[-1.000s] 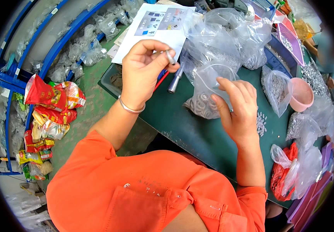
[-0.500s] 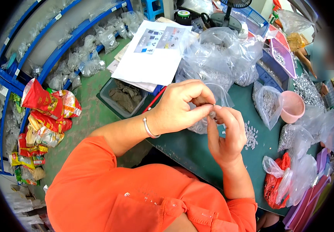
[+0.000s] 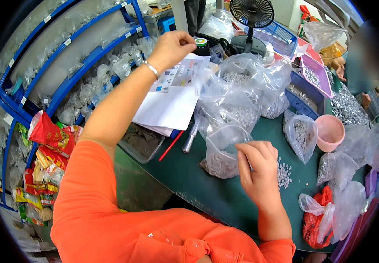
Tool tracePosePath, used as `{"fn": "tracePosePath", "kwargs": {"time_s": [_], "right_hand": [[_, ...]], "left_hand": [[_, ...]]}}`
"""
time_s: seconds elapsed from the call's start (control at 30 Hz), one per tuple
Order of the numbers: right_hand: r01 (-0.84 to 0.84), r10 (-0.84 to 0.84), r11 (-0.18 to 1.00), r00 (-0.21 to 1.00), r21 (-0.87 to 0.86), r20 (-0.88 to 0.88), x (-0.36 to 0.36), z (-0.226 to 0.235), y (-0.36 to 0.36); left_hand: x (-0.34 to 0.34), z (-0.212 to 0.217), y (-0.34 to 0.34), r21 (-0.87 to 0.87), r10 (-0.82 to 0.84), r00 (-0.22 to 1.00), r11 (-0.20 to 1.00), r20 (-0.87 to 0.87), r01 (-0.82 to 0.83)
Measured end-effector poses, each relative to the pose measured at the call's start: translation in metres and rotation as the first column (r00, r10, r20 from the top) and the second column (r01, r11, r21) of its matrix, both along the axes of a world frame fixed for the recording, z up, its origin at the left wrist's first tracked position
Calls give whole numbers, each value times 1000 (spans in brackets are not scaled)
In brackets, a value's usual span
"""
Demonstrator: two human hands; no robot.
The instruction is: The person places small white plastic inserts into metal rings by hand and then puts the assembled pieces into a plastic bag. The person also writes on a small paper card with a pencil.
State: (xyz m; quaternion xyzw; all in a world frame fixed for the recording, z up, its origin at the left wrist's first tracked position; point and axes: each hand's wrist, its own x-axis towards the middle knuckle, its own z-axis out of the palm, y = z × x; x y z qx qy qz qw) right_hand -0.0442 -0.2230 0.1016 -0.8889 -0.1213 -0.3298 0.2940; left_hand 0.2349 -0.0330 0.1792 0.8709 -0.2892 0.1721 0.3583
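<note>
My left hand (image 3: 170, 49) is raised over the far end of the printed papers (image 3: 167, 107), fingertips pinched together close to a black jar with a green and white lid (image 3: 201, 45). Whatever it may hold is too small to make out. Above the table, my right hand (image 3: 260, 171) has its thumb and fingers curled closed; a tiny light spot shows at the fingers, its kind unclear. Just left of that hand stands an open clear plastic bag (image 3: 223, 163) with grey ring-like pieces inside. On its other side lies a scatter of small clear pieces (image 3: 284, 176).
A red pen (image 3: 170, 146) and a silver rod-like tool (image 3: 191, 138) lie beside the papers. Bags of small parts (image 3: 237, 107), a black fan (image 3: 251, 13) and a pink cup (image 3: 330, 131) stand beyond. A co-worker's hand (image 3: 339, 70) shows at far right.
My hands were together at a small round piece; now they are apart. The left has swung far up and away to the jar, while the right has shifted slightly down.
</note>
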Motion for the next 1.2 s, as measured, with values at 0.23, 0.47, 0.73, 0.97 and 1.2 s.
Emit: {"fn": "tracePosePath", "kwargs": {"time_s": [0.23, 0.47, 0.73, 0.97, 1.2], "right_hand": [[53, -68, 992, 988, 111, 136, -42, -18, -23], [195, -200, 966, 980, 170, 16, -67, -72, -25], [283, -284, 931, 958, 231, -26, -65, -99, -36], [297, -296, 928, 954, 225, -40, -65, -102, -40], [257, -254, 934, 966, 247, -45, -61, -88, -45]], "left_hand": [[126, 3, -21, 163, 128, 977, 974, 169, -156], [191, -21, -85, 425, 37, 975, 896, 217, -129], [258, -44, -106, 865, 64, 998, 500, 21, -50], [257, -65, -149, 998, -61, 998, 57, -25, 28], [294, -86, -164, 991, -247, 967, -128, -60, 28]]}}
